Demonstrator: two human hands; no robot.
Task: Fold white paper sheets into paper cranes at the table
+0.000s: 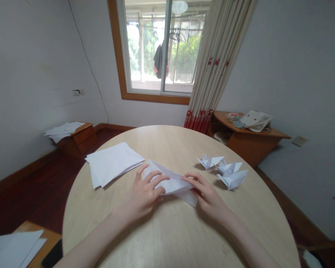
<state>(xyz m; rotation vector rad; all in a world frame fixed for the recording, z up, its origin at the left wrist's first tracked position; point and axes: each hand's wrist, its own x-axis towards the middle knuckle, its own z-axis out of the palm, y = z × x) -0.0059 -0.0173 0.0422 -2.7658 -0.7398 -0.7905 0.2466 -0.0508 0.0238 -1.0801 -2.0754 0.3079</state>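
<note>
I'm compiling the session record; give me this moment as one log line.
left hand: on partly folded sheet | right hand: same sheet | nearby: paper stack, folded figures

1. Your left forearm (107, 234) and right forearm (245, 238) are bare, slanting inward from the lower corners.
2. Your left hand (145, 191) lies palm down, fingers (154, 174) arched and spread, thumb mostly hidden.
3. Your right hand (208, 193) points leftward, fingers close together and gently bent.
4. Your hands are apart.
</note>
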